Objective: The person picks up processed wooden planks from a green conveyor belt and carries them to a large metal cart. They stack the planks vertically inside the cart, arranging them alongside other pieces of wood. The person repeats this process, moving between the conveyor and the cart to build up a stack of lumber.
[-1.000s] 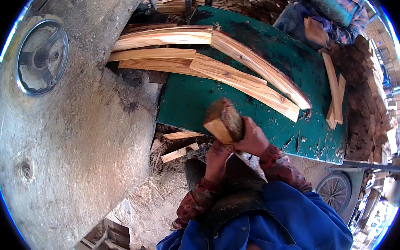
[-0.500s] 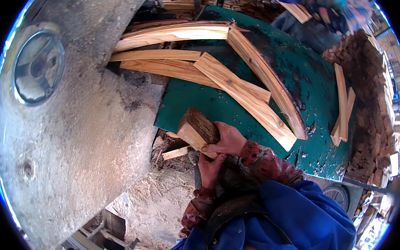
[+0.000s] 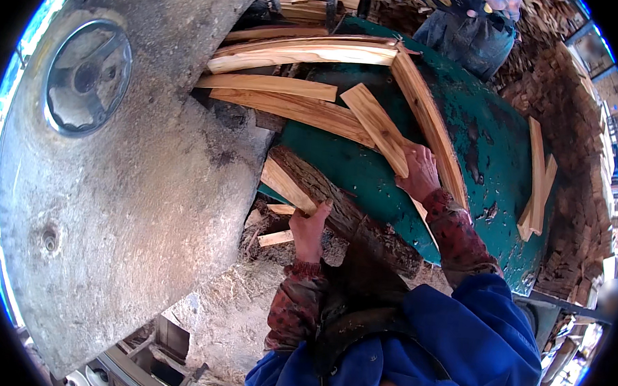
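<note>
**Hands part, log laid at the table's edge**

Since half a second ago, we see the two hands separate: the log now lies slanting against the near edge of the green table. Our left hand grips its split pale end, fingers curled over the top. Our right hand rests further up, fingers spread on a split plank. Beyond it more pale planks lie stacked. Left of the left hand stands a large grey drum.
</note>
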